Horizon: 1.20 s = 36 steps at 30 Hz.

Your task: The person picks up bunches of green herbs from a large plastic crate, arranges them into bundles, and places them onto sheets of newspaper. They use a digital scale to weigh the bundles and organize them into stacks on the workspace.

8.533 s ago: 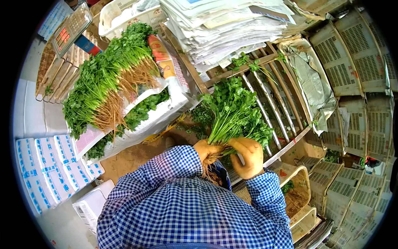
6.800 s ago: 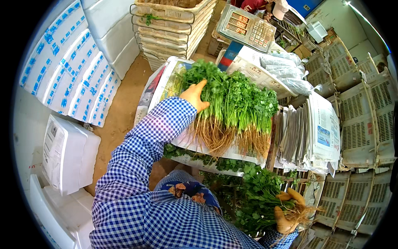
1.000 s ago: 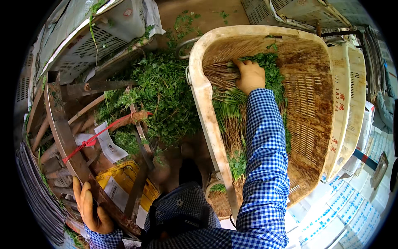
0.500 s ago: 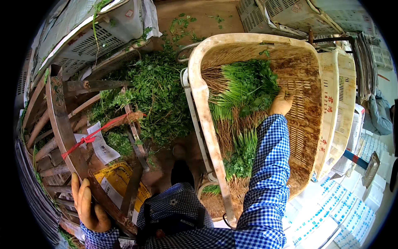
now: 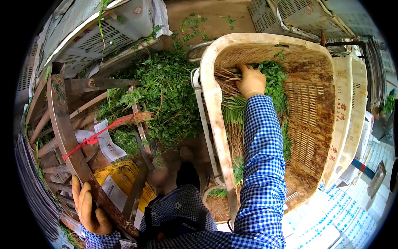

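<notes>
Inside a stained cream plastic crate [image 5: 304, 137], bunches of coriander [image 5: 234, 110] lie with brown roots and green leaves. My right hand [image 5: 252, 81], in a tan glove, reaches to the far end of the crate. Its fingers and thumb are bent around the root end and stems of the far bunch, covering part of it. My left hand [image 5: 89, 207], also gloved, rests against a brown metal bar [image 5: 66, 120] at the lower left. Its fingers are stretched out along the bar and the thumb stands apart. My right sleeve hides some of the nearer bunches.
Loose greens [image 5: 166, 99] are heaped on the floor left of the crate. A yellow crate [image 5: 141, 182] with paper in it sits below the metal frame. A red strip [image 5: 93, 139] is tied to the frame. White boxes [image 5: 331, 216] stand at right, grey crates [image 5: 286, 20] at the back.
My right hand has moved left and away from me, from the leaf side of the coriander to its root end. The view has shifted slightly; my left hand stays by the bar.
</notes>
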### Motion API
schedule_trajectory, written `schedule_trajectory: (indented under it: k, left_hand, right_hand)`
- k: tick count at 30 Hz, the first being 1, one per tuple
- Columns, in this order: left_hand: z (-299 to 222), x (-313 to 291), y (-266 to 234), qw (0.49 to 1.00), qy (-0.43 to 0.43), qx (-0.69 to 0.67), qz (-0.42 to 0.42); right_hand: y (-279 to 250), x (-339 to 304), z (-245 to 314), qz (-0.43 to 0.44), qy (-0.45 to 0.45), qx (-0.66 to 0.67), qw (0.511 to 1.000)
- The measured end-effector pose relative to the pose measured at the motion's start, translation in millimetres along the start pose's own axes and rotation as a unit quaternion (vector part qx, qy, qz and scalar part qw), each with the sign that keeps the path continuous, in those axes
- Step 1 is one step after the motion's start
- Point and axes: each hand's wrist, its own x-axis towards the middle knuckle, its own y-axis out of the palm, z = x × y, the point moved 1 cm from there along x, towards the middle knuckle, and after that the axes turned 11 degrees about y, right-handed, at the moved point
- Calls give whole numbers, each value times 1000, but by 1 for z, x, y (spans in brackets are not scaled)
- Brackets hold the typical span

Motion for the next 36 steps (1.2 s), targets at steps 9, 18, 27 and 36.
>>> schedule_trajectory:
  k: [9, 18, 27, 36]
  left_hand:
    - [4, -2, 1, 1000, -4, -9, -9]
    - [8, 1, 0, 1000, 3, -10, -1]
    - [4, 9, -4, 999, 10, -36, -23]
    - [-2, 12, -1, 981, 46, -120, -148]
  right_hand:
    - [20, -12, -29, -104, 89, 205, 969]
    - [-43, -50, -112, -216, 436, 680, 548]
    - [-43, -95, -162, -434, 217, 569, 664]
    - [-134, -177, -164, -375, 266, 440, 771]
